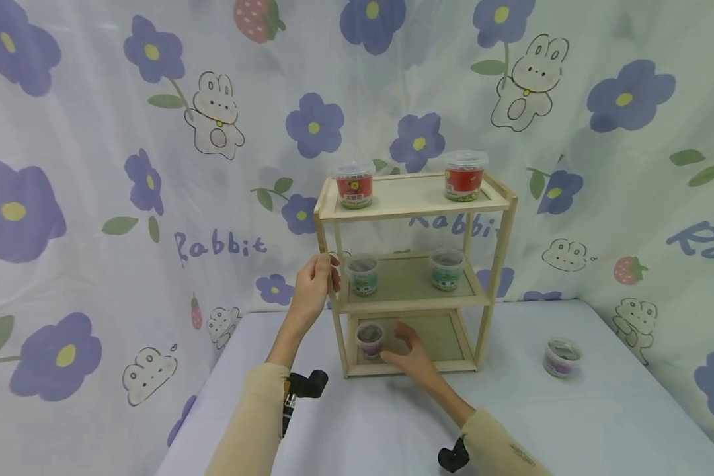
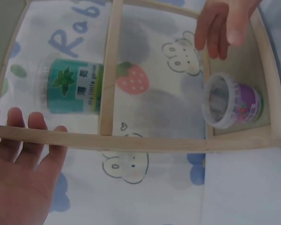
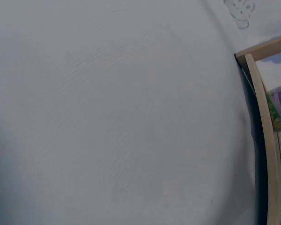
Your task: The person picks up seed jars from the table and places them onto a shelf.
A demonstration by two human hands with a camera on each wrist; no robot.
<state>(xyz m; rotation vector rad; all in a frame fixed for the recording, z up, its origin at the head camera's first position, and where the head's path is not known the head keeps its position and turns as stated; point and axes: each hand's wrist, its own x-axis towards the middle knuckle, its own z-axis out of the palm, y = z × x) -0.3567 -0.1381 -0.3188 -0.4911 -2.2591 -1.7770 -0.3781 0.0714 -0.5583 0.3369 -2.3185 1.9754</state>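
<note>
A three-tier wooden shelf [image 1: 413, 305] stands on the table. My left hand [image 1: 317, 284] holds its left post at middle height; the left wrist view shows the fingers [image 2: 37, 121] passing behind the post. On the bottom tier, toward the left, sits a small clear plastic cup with a purple label [image 1: 369, 340], upright. My right hand [image 1: 413, 357] is just right of that cup, thumb and fingers spread with nothing between them. From the left wrist view, the right hand [image 2: 225, 26] appears apart from the cup [image 2: 246, 103]. The right hand is outside the right wrist view.
Two red-labelled cups stand on the top tier, left [image 1: 355, 188] and right [image 1: 464, 178]. Two green-labelled cups, left [image 1: 363, 276] and right [image 1: 447, 270], are on the middle tier. Another purple-labelled cup [image 1: 562, 357] rests on the white table [image 1: 512, 423], right of the shelf. A patterned curtain [image 1: 214, 192] hangs behind.
</note>
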